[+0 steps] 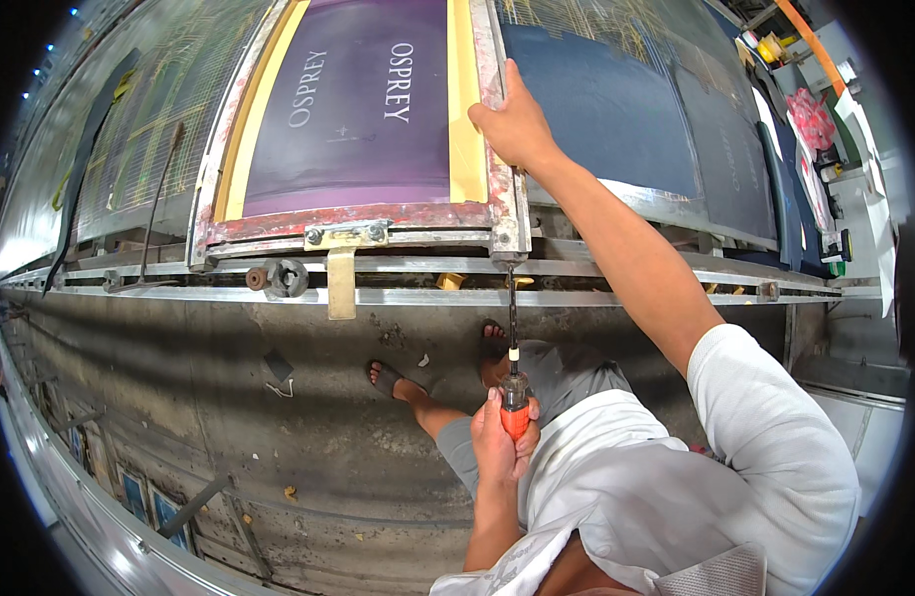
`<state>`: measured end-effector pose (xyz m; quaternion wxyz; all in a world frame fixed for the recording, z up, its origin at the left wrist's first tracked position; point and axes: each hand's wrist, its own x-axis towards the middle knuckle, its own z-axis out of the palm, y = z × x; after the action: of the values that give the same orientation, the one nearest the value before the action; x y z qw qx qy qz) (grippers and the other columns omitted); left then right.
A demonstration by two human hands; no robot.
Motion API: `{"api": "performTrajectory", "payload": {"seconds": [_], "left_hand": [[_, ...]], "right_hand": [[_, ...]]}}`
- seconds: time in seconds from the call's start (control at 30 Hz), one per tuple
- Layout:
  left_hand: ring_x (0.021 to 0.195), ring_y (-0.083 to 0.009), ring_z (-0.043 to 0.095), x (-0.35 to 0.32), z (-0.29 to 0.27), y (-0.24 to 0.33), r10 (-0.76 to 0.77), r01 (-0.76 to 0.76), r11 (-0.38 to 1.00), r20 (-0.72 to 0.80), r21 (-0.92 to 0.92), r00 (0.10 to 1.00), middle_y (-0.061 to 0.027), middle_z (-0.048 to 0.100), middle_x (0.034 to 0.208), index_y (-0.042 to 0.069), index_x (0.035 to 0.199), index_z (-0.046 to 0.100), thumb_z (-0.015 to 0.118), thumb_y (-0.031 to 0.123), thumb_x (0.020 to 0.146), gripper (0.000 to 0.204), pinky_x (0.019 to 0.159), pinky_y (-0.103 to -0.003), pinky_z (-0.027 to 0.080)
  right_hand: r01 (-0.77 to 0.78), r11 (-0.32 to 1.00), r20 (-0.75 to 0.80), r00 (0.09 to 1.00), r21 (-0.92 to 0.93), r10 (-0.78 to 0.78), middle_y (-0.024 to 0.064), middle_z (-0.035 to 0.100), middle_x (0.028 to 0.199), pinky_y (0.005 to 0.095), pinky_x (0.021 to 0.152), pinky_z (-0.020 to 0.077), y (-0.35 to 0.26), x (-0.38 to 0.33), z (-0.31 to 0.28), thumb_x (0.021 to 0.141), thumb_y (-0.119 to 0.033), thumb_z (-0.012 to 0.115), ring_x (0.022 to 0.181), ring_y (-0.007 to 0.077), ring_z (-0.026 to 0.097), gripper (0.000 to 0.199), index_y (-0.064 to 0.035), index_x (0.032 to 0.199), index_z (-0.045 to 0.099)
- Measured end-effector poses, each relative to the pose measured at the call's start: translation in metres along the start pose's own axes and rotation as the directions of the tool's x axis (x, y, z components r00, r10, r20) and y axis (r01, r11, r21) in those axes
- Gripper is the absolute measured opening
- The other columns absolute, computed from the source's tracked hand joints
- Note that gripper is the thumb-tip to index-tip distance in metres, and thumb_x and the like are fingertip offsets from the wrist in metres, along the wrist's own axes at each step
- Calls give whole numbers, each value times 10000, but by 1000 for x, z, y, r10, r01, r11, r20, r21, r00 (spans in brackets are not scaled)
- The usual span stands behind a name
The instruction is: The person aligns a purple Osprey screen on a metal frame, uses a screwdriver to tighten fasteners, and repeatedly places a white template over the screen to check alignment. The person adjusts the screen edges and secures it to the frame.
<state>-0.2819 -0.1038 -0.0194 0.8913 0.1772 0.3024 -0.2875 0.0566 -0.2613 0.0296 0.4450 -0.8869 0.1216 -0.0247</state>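
A screen printing frame (495, 159) with a worn, paint-stained metal border lies on the long table. Its purple mesh (353, 164) has pale lettering and yellow strips along the sides. My left hand (501, 437) is closed around the orange and clear handle of a screwdriver (514, 318). The long dark shaft runs forward, and its tip meets the frame's near right corner. My right hand (522, 124) grips the frame's right side, thumb on the top face; its other fingers are partly hidden. A metal bracket (346, 236) with a bent, pale yellow tab sits on the frame's near edge.
A metal rail (398, 296) runs along the table's near edge, with a round dark knob (287, 278) on it. Dark blue sheets (596, 109) lie right of the frame. A thin metal rod (162, 199) stands at left. Below is a stained concrete floor (308, 427).
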Motion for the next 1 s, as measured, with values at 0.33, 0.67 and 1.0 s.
{"api": "performTrajectory", "payload": {"seconds": [0.33, 0.67, 1.0], "left_hand": [[406, -67, 377, -9, 8, 20, 55, -65, 996, 157, 59, 986, -133, 598, 871, -41, 1390, 494, 392, 303, 1112, 454, 350, -197, 281], [473, -51, 438, -18, 27, 10, 403, -340, 806, -28, 485, 915, -82, 633, 828, -28, 1309, 604, 569, 166, 1046, 328, 398, -209, 347], [582, -21, 479, -22, 32, 8, 459, -332, 715, -54, 616, 887, -8, 633, 842, -11, 1353, 595, 610, 178, 1033, 372, 484, -189, 364]], "right_hand": [[12, 1000, 0, 1000, -4, -12, 319, 451, 1484, 412, 1111, 408, 6, 3, 4, 842, -273, 668, 1315, 409, 524, 1002, 96, 1577, 96], [50, 999, -14, 999, -12, -51, 321, 414, 1512, 399, 1153, 368, 9, 5, 7, 838, -259, 660, 1379, 407, 461, 995, 131, 1562, 100], [9, 1000, -18, 1000, 23, -9, 311, 521, 1423, 407, 1081, 433, 9, 2, 2, 806, -287, 704, 1271, 399, 568, 1040, 85, 1579, 115]]}}
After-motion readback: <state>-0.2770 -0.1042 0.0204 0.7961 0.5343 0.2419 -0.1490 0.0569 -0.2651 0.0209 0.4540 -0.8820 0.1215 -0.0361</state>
